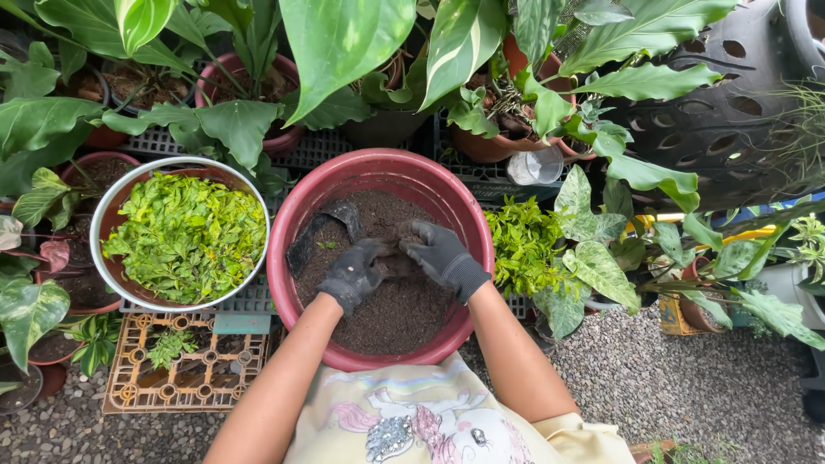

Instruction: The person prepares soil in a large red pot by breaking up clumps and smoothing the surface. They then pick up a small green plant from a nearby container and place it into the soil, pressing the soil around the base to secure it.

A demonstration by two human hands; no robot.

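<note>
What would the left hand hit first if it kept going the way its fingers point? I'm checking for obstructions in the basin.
The left hand points up and right across the soil; it would probably meet the right hand first, though depth is unclear.

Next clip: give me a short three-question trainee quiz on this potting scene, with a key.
1. True or false: both hands wear dark gloves.
2. What fills the metal bowl beside the red basin? A) gravel B) green leafy cuttings C) water
3. Fill in: the black plastic pot lies on the ____ inside the basin.

Key
1. True: the left hand and the right hand are both gloved and meet over a clump of soil.
2. B: green leafy cuttings.
3. Soil.
</note>
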